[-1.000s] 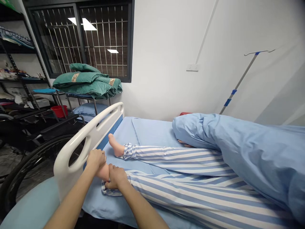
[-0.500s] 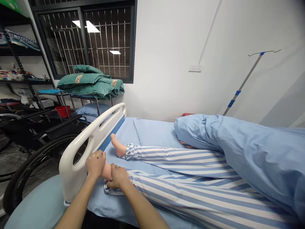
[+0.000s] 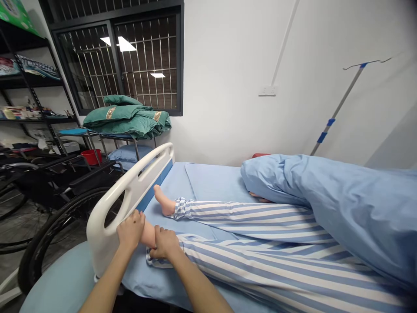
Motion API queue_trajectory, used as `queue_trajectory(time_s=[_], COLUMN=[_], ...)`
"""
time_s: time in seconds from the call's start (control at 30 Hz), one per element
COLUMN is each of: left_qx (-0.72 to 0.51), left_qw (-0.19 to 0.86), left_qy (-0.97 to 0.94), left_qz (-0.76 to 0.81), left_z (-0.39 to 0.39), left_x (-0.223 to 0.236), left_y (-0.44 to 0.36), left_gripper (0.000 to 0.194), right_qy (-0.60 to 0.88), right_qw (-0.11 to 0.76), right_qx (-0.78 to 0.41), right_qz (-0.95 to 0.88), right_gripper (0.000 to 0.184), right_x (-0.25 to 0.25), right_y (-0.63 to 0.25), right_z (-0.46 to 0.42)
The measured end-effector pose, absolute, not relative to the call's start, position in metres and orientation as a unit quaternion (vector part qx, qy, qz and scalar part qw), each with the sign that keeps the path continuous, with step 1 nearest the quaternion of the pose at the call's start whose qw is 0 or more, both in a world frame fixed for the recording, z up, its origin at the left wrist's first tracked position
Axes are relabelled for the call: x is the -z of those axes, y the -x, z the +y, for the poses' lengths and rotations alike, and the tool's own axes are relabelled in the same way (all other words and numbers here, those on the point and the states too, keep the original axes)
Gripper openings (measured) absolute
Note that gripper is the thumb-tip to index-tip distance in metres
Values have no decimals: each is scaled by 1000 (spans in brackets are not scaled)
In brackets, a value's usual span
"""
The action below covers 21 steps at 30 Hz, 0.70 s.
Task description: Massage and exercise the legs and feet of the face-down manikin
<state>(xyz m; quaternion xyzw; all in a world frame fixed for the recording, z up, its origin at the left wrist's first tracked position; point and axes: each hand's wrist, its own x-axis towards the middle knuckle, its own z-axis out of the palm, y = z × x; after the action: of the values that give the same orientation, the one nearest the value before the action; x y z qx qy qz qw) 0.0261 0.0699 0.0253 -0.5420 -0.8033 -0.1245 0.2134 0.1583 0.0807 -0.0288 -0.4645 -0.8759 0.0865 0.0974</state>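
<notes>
Two legs in blue-and-white striped trousers (image 3: 247,217) lie along the bed, their feet toward the footboard. My left hand (image 3: 130,229) is wrapped over the front of the nearer foot (image 3: 148,234), hiding its toes. Around the ankle of that same foot, my right hand (image 3: 165,242) is closed, just beside the trouser cuff (image 3: 159,263). The farther foot (image 3: 163,201) is bare, toes up, and neither hand touches it. A light blue quilt (image 3: 339,195) covers the upper part of the body.
The white footboard (image 3: 97,221) rises close to my left hand. Beyond it are a wheelchair (image 3: 65,208) and folded green quilts (image 3: 130,119) on a stand. An IV pole (image 3: 342,102) stands by the wall at the right. A rounded blue-green surface (image 3: 61,282) lies at lower left.
The view has shifted slightly, so the scene sits a little farther right. Both hands keep their hold on the nearer foot and ankle.
</notes>
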Motion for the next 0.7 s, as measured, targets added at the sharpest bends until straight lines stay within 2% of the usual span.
queue_trajectory(time_s=[0.2, 0.43, 0.7], left_qx=[7, -106, -124], left_qw=[155, 118, 73], left_qy=[638, 658, 702], left_qz=[-755, -736, -698], left_z=[82, 99, 124], left_x=[-55, -71, -57], left_y=[-27, -39, -36], left_gripper=[40, 39, 31], right_qy=[461, 458, 467], right_qw=[93, 88, 88], right_qx=[-95, -100, -101], right_qz=[-878, -879, -874], right_gripper=[61, 63, 65], right_x=[28, 27, 32], right_y=[-158, -159, -157], right_z=[81, 83, 87])
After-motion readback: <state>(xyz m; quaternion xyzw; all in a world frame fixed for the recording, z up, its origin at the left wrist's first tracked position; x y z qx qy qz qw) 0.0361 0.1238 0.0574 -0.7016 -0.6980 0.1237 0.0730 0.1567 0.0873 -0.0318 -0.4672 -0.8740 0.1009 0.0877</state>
